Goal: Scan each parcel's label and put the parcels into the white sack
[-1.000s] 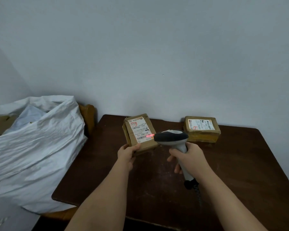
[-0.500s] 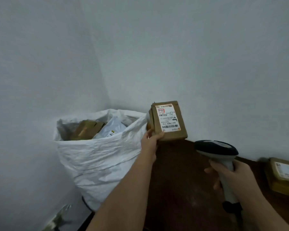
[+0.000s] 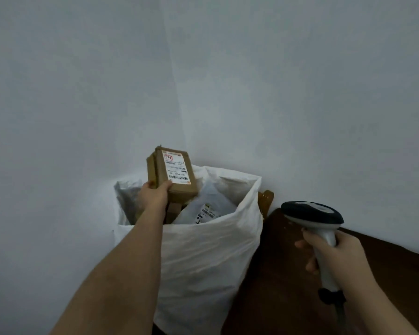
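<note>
My left hand (image 3: pixel 155 193) grips a small brown cardboard parcel (image 3: pixel 173 175) by its lower corner, label facing me, held over the open mouth of the white sack (image 3: pixel 203 257). Inside the sack lie a white mailer bag with a label (image 3: pixel 203 210) and part of a brown box (image 3: pixel 174 212). My right hand (image 3: pixel 334 255) holds the grey and black barcode scanner (image 3: pixel 317 221) by its handle, above the dark wooden table (image 3: pixel 276 286) to the right of the sack.
The sack stands in the corner between two pale walls, against the table's left edge. A piece of wooden furniture (image 3: pixel 265 200) shows behind the sack's right rim. The scanner's cable (image 3: pixel 339 313) hangs below my right hand.
My left hand has carried the parcel leftward from beside the sack to above its opening. My view has turned further left, so the second parcel on the table has left the frame.
</note>
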